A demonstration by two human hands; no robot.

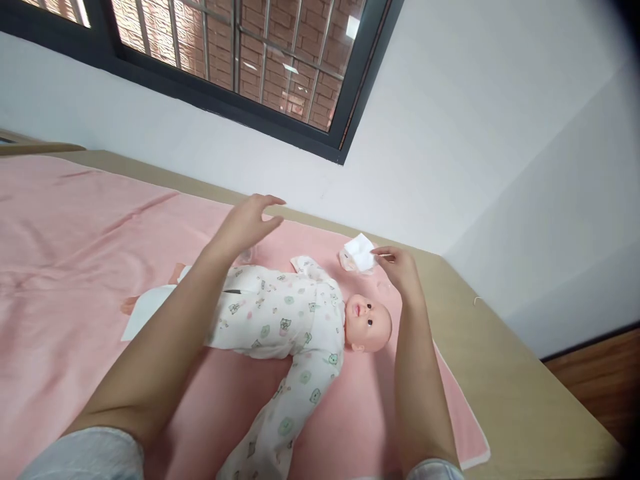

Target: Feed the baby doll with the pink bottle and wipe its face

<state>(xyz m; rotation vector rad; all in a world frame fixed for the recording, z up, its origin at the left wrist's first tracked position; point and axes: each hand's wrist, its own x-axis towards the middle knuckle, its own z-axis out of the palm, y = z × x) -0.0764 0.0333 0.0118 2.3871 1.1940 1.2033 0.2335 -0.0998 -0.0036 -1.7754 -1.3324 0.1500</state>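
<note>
A baby doll (367, 323) lies on its back in a white romper (280, 307) printed with small green figures, its head to the right. My left hand (253, 223) is raised over the doll's far side, thumb and fingers apart, holding nothing. Past the doll's head, my right hand (397, 267) pinches the edge of a white square cotton pad (361, 252). The pad is over a small clear plastic pack (346, 260), partly hidden by it. A white cloth (146, 307) lies at the doll's legs, partly behind my left forearm.
A pink blanket (75, 247) covers much of the wooden surface (480, 360). Near my left hand is a small clear object (247, 255), partly hidden. A white wall (400, 173) and a barred window (225, 53) stand behind.
</note>
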